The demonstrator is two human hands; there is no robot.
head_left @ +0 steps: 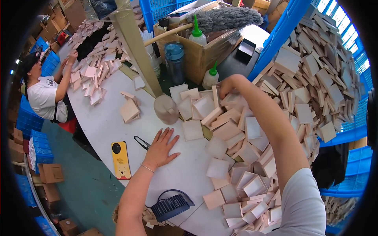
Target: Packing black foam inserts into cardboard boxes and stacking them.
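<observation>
My left hand [159, 149] rests flat on the white table [138, 153], fingers spread, holding nothing. A pair of small black snips [142, 143] lies beside its thumbless side, and a yellow phone case [121, 160] farther left. My right arm reaches across to the far side of the pile. There my right hand [229, 85] is closed at an upright shallow pale-pink box [215, 96]; its fingertips are partly hidden. Loose shallow boxes [232, 129] with whitish insides crowd around and below that forearm. A white bottle with a green nozzle [210, 76] stands just beyond.
A beige post [136, 47] rises from the table, a round beige piece [165, 109] at its foot. A blue crate [338, 129] overflows with boxes at right. Near the front edge sits a dark finned device [171, 206]. Another person [47, 92] works at far left. A carton [197, 55] stands behind.
</observation>
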